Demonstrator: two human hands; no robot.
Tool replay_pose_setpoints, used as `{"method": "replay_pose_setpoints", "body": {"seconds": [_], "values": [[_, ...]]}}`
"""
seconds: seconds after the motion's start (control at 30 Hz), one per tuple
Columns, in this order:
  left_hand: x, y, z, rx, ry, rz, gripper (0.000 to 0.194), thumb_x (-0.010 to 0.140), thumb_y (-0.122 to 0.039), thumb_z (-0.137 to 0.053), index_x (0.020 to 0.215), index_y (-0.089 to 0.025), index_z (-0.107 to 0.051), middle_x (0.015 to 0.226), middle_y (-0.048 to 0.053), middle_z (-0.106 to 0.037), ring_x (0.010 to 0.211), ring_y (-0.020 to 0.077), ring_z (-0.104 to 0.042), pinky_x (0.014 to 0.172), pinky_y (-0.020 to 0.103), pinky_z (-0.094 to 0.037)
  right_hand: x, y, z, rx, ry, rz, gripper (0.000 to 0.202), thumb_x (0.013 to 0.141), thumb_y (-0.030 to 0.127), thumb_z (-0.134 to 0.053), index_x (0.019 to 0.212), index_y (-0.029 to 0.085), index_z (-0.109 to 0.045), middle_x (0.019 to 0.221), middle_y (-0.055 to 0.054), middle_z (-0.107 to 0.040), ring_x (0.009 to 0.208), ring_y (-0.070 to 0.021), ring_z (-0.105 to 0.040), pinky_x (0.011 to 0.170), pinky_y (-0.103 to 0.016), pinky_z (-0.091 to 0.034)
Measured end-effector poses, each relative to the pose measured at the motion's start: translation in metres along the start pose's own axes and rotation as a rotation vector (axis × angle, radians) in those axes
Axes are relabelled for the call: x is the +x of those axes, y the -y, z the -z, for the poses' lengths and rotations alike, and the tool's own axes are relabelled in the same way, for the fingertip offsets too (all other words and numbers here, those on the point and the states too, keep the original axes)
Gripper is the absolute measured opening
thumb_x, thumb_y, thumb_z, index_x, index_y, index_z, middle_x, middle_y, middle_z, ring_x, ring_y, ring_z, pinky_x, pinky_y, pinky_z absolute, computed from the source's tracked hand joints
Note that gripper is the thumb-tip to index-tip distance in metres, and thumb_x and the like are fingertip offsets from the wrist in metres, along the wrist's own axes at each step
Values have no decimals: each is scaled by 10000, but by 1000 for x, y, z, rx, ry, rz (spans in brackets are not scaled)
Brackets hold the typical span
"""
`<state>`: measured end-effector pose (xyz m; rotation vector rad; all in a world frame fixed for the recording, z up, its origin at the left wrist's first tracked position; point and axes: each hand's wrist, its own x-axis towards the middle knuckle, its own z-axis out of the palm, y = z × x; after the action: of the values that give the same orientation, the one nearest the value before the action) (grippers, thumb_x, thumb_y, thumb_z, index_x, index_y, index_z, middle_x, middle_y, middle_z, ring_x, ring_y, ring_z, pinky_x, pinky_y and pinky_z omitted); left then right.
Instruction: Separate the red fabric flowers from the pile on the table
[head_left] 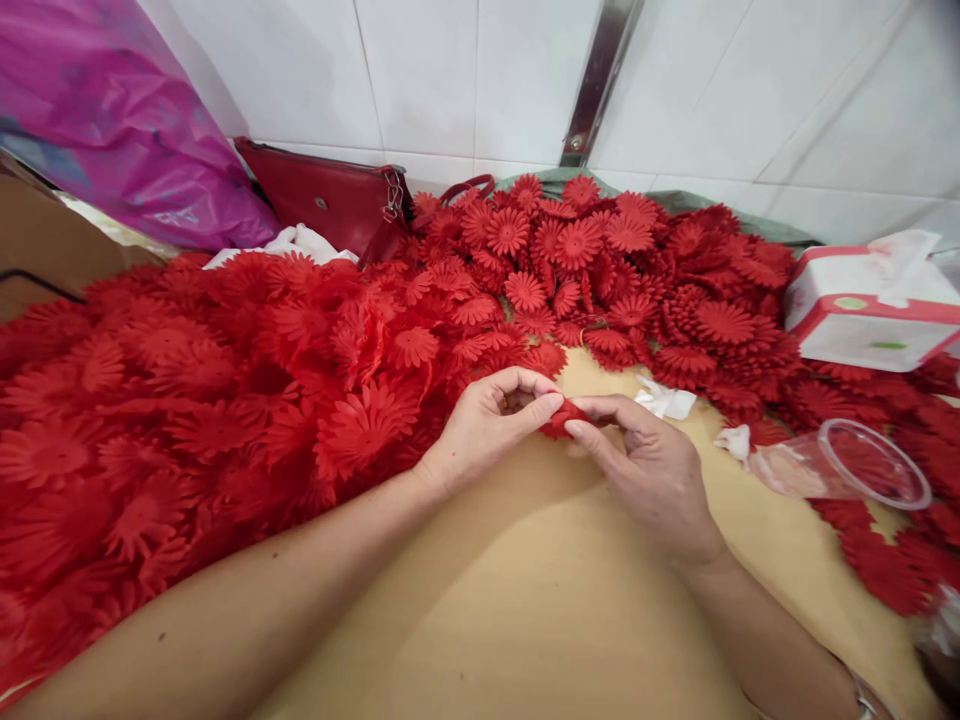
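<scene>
Nearest the camera, both forearms cross the bare tan counter (525, 600) and meet near its middle. The left hand (480, 425) and right hand (652, 470) share one red flower (564, 416), held just above the counter surface and between the two hands. Grip state: the left thumb and forefinger are closed on the flower's left edge; the right thumb and forefinger are closed on its right edge; the remaining fingers of both hands are curled loosely and carry nothing. Most of the flower is hidden by the fingertips, so only a small folded red mass shows. Handling, as judged: the piece looks very light, thin and soft, bending freely under a pinch; it should not slip, but the narrow petals could crease or tear if pulled hard. The best hold is at the solid centre or at petal roots, not petal tips. Orientation: as pinched, its long axis runs roughly left to right between the hands; which face is up cannot be told. Right of the hands lie a tipped clear cup (862, 470) and white paper scraps (664, 400). Farther back, the flower pile (300, 380) spreads left and across, with a tissue box (870, 310) at right and a red bag (337, 205) and pink sack (112, 110) against the tiled wall (450, 70).
</scene>
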<state>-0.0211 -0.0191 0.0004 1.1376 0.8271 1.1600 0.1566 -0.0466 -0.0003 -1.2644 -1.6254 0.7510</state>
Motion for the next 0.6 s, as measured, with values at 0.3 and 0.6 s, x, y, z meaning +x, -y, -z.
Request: {"method": "replay_pose_setpoints", "body": {"seconds": [0.3,0.6], "values": [[-4,6,-3,211,-37,-103,208,842,-305,-758,959,-134,-749,957,80,-765,829,159,-700,779,281,-557,4,2,5,-164,-125,252,68,939,238,-674,997,227,-709,981,-40,-710,952,-172,-664,895,-360,-528],[-6,8,-2,278,-37,-126,227,833,-322,-781,976,-145,-781,954,85,-785,821,186,-730,762,309,-591,2,2,4,-132,-107,212,63,919,217,-699,960,245,-738,974,-14,-755,912,-155,-698,891,-329,-556]]}}
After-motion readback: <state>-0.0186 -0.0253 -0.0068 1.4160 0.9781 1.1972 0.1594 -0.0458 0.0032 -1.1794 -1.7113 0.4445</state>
